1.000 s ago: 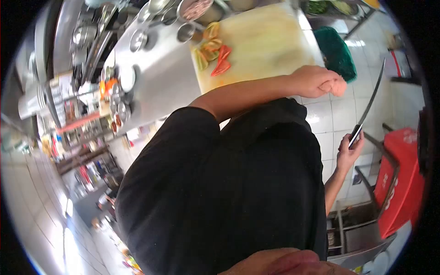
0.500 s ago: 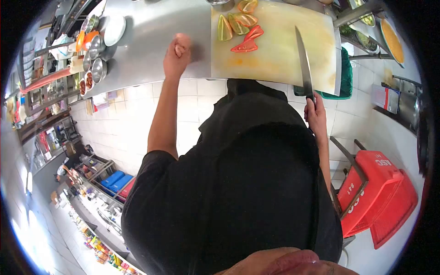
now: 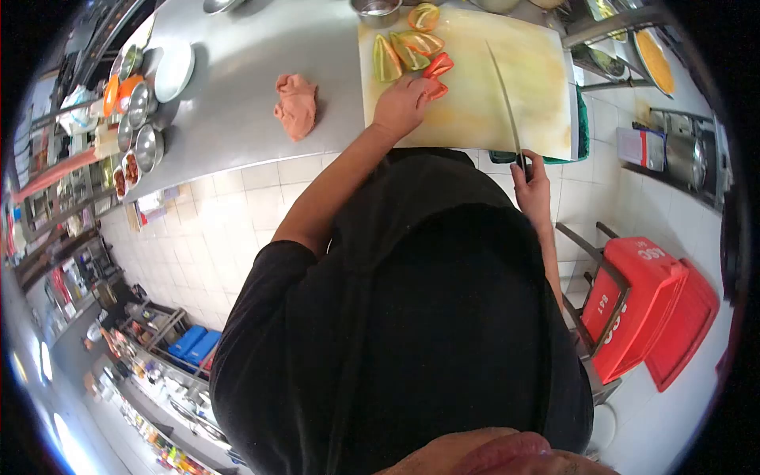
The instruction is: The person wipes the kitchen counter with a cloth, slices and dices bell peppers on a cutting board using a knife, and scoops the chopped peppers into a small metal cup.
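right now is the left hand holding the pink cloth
No, the pink cloth lies on the steel counter, apart from the left hand, which is at the red pepper pieces.

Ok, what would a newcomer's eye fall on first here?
Probably the long knife in the right hand, its blade showing against the pale cutting board. Next, the bright red pepper pieces at the left hand, on the board's left part. The crumpled pink cloth on the steel counter and the red bin at far right also stand out.
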A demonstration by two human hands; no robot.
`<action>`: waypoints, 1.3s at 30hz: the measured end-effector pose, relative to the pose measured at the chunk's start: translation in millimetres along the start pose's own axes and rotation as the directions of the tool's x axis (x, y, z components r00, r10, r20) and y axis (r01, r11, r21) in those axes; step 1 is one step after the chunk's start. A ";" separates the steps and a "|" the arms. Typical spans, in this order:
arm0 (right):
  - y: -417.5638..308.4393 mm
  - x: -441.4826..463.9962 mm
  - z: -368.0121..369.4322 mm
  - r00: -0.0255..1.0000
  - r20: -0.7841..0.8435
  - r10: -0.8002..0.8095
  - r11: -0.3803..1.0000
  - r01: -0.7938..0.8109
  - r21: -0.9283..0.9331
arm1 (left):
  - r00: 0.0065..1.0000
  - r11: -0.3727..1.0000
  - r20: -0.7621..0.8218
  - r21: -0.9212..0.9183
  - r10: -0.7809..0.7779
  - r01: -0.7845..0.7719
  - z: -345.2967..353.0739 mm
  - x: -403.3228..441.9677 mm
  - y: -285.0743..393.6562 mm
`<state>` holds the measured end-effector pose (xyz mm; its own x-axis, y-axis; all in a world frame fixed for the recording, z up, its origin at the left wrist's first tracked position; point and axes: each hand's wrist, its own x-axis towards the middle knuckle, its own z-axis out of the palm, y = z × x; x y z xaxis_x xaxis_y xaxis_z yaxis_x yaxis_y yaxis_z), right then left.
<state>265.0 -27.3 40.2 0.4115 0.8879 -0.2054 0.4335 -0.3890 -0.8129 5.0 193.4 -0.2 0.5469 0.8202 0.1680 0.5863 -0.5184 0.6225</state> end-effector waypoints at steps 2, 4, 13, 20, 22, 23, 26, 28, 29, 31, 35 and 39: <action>2.6 -10.6 0.7 0.998 0.020 0.057 0.998 -0.057 -0.015 | 0.996 0.997 -0.044 0.010 0.083 -0.083 17.5 6.9 -10.5; 12.7 -21.8 5.1 0.998 0.002 0.070 0.998 -0.070 0.000 | 0.997 0.997 -0.025 -0.017 0.074 -0.075 26.1 14.3 -7.8; -3.4 -50.3 -4.4 0.966 -0.131 0.224 0.959 -0.194 0.207 | 0.991 0.983 0.136 -0.184 0.016 0.010 59.9 60.3 44.7; 12.4 -8.4 -19.7 0.974 -0.116 0.193 0.972 -0.206 -0.112 | 0.962 0.937 0.211 -0.263 -0.175 0.228 109.9 89.7 75.2; 30.3 2.6 -18.5 0.975 -0.097 0.199 0.959 -0.214 -0.186 | 0.941 0.918 0.244 -0.265 -0.233 0.296 113.6 87.7 75.9; 40.2 7.8 -17.5 0.976 -0.087 0.202 0.951 -0.217 -0.222 | 0.923 0.894 0.275 -0.285 -0.268 0.345 110.7 84.6 75.8; 43.5 12.4 -26.4 0.984 -0.041 0.172 0.949 -0.177 -0.263 | 0.915 0.895 0.299 -0.272 -0.272 0.354 96.9 69.9 80.0; 40.3 13.6 -29.5 0.989 -0.032 0.141 0.963 -0.145 -0.226 | 0.955 0.928 0.224 -0.272 -0.195 0.253 98.1 67.6 80.7; 38.5 12.9 -29.9 0.991 -0.026 0.128 0.969 -0.131 -0.208 | 0.978 0.945 0.161 -0.277 -0.135 0.176 100.2 64.0 81.9; 27.1 16.5 -32.2 0.999 -0.016 0.037 0.970 -0.040 -0.240 | 0.997 0.962 0.070 -0.270 -0.012 0.030 101.6 61.7 84.5; 17.7 28.5 -35.1 0.998 0.051 -0.031 0.948 0.046 -0.314 | 0.973 0.953 0.033 -0.213 0.227 -0.215 94.9 63.6 92.1; 14.6 39.7 -36.4 0.995 0.095 0.023 0.917 0.016 -0.399 | 0.882 0.890 0.166 -0.205 0.441 -0.407 92.5 71.9 85.4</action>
<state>316.9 -6.6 39.9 0.3438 0.8979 -0.2750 0.7240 -0.4400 -0.5313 149.6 185.8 -5.6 0.8402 0.4546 0.2956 0.1772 -0.7454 0.6426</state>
